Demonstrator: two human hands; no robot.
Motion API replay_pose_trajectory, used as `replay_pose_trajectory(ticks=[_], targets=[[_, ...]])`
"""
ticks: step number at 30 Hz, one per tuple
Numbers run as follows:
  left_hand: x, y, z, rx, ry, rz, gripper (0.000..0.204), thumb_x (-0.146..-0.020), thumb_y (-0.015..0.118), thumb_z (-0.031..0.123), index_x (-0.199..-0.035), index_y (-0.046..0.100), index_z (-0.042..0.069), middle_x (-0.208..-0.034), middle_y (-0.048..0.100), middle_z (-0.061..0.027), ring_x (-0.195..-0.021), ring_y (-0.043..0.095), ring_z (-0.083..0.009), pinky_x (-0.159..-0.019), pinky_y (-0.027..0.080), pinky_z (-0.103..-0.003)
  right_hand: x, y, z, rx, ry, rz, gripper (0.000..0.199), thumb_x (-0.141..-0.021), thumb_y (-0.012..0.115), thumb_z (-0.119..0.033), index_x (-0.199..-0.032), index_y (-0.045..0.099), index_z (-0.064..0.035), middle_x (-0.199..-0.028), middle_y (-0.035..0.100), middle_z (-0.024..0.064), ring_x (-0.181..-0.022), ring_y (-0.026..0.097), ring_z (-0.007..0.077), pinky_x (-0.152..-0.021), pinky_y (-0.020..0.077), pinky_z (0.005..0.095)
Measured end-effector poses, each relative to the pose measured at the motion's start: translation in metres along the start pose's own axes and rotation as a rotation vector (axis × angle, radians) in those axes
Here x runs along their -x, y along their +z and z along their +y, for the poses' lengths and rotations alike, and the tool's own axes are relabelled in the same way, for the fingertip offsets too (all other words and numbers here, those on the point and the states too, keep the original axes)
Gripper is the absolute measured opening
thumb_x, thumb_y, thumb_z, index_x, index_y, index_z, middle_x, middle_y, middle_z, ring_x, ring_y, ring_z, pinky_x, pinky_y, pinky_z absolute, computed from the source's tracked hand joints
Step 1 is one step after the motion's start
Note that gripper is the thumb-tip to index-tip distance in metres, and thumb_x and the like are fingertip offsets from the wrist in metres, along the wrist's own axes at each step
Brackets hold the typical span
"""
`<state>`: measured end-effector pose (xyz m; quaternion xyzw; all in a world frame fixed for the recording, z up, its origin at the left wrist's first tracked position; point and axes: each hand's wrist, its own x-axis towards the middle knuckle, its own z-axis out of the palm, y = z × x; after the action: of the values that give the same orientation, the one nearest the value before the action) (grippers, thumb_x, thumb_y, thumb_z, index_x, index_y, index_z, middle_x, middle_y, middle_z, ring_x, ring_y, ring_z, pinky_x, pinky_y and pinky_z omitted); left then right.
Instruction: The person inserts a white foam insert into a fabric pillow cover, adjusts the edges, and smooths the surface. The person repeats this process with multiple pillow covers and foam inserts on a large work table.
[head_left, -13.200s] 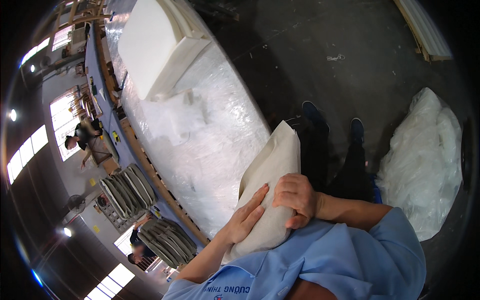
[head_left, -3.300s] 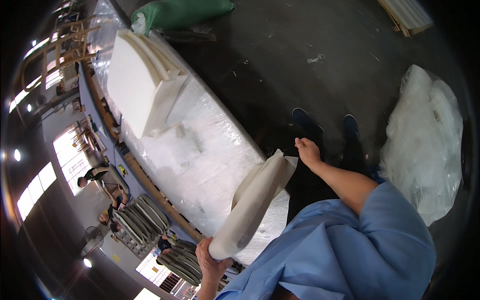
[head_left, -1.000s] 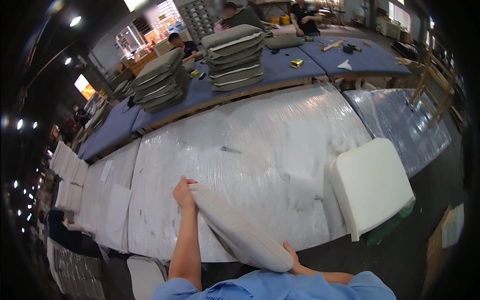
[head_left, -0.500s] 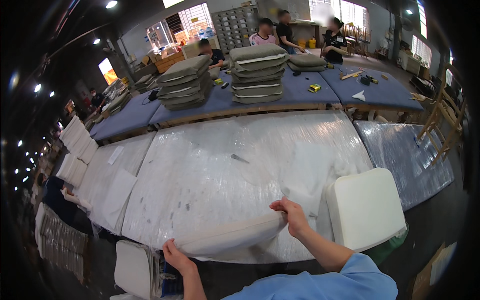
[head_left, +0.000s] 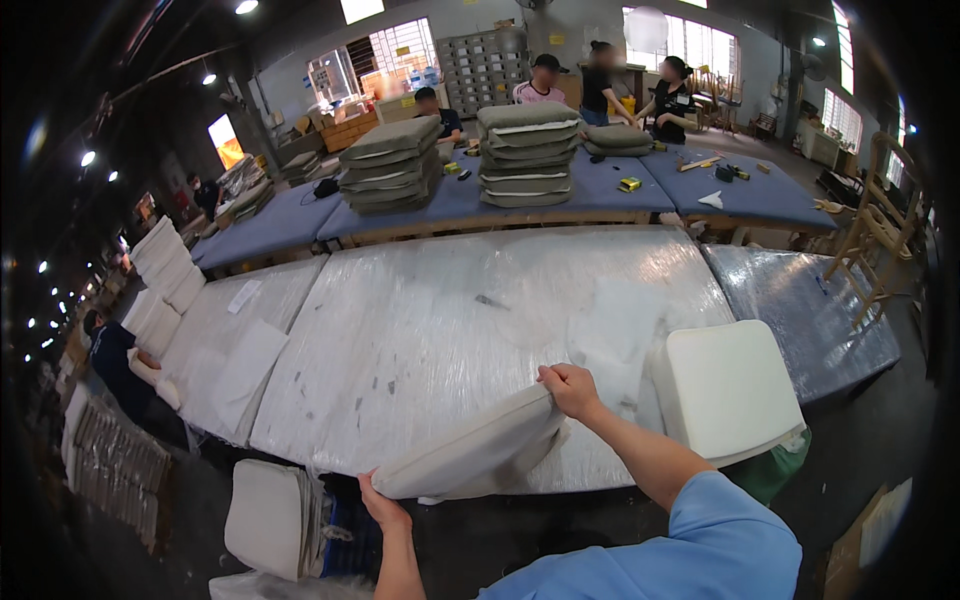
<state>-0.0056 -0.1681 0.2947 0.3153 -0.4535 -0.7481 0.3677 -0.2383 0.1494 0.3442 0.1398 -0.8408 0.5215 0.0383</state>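
Observation:
Off-white and thin, a seat cushion [head_left: 475,447] stands tilted on its edge at the near side of the plastic-wrapped table [head_left: 420,330]. My left hand [head_left: 388,505] is closed on its near left corner, the thumb and fingers partly hidden. The far right corner is gripped by my right hand [head_left: 570,390], its fingers curled over the top. The cushion's underside and lower edge are partly out of sight. To the right of my right forearm lies a stack of white cushions [head_left: 728,390] with rounded corners.
A small dark tool [head_left: 490,301] lies mid-table. Beyond, a blue padded table [head_left: 610,195] bears two stacks of grey-green cushions [head_left: 528,155]. More white cushions [head_left: 268,520] stand low at the left. A co-worker [head_left: 125,370] bends at the far left; a wooden chair frame [head_left: 880,230] stands right.
The cushion's right end has come up, so it slants more steeply. My left hand has moved a little right, my right hand slightly upward and left. The view has shifted slightly.

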Motion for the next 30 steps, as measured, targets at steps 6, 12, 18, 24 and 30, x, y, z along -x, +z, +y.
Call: replay_pose_trajectory(ticks=[6, 12, 18, 24, 30], targets=[[0.015, -0.013, -0.005, 0.026, -0.035, -0.165, 0.064, -0.112, 0.034, 0.055, -0.129, 0.062, 0.000, -0.130, 0.064, -0.0131, -0.127, 0.056, -0.0273, -0.113, 0.038, -0.042, 0.009, -0.007, 0.003, 0.033, 0.019, 0.005, 0.039, -0.097, 0.060, -0.038, -0.091, 0.079, -0.0042, -0.086, 0.076, 0.0173, -0.083, 0.072, 0.0266, -0.077, 0.0534, 0.0372], [0.035, -0.022, -0.003, 0.081, 0.065, -0.329, 0.069, -0.111, 0.033, 0.058, -0.149, 0.048, 0.002, -0.153, 0.048, -0.0141, -0.144, 0.042, -0.0282, -0.121, 0.030, -0.043, 0.002, 0.005, 0.010, 0.031, 0.026, -0.027, 0.040, -0.098, 0.060, -0.038, -0.091, 0.079, -0.0039, -0.084, 0.075, 0.0161, -0.081, 0.072, 0.0252, -0.077, 0.0532, 0.0368], [0.047, -0.038, -0.005, 0.139, 0.118, -0.375, 0.058, -0.114, 0.039, 0.039, -0.156, 0.041, -0.001, -0.159, 0.042, -0.0138, -0.148, 0.037, -0.0234, -0.125, 0.023, -0.038, -0.007, 0.003, 0.029, -0.084, 0.026, -0.010, 0.043, -0.101, 0.059, -0.034, -0.084, 0.077, 0.0008, -0.075, 0.072, 0.0054, -0.074, 0.062, 0.0139, -0.074, 0.0500, 0.0322], [0.050, -0.050, 0.005, 0.058, 0.026, -0.426, 0.064, -0.103, 0.063, 0.011, -0.160, 0.036, 0.001, -0.163, 0.039, -0.0107, -0.151, 0.034, -0.0201, -0.124, 0.023, -0.034, -0.009, 0.001, 0.025, -0.122, 0.018, -0.064, 0.045, -0.104, 0.058, -0.035, -0.086, 0.076, 0.0022, -0.079, 0.070, 0.0041, -0.078, 0.060, 0.0130, -0.076, 0.0477, 0.0303], [0.034, -0.056, 0.021, -0.407, 0.258, -0.437, 0.071, -0.093, 0.075, 0.015, -0.156, 0.043, 0.005, -0.156, 0.048, -0.0145, -0.147, 0.042, -0.0243, -0.121, 0.031, -0.036, -0.008, 0.010, 0.016, -0.175, 0.048, -0.123, 0.046, -0.106, 0.057, -0.035, -0.088, 0.076, 0.0024, -0.080, 0.068, 0.0028, -0.080, 0.058, 0.0123, -0.078, 0.0462, 0.0296]])
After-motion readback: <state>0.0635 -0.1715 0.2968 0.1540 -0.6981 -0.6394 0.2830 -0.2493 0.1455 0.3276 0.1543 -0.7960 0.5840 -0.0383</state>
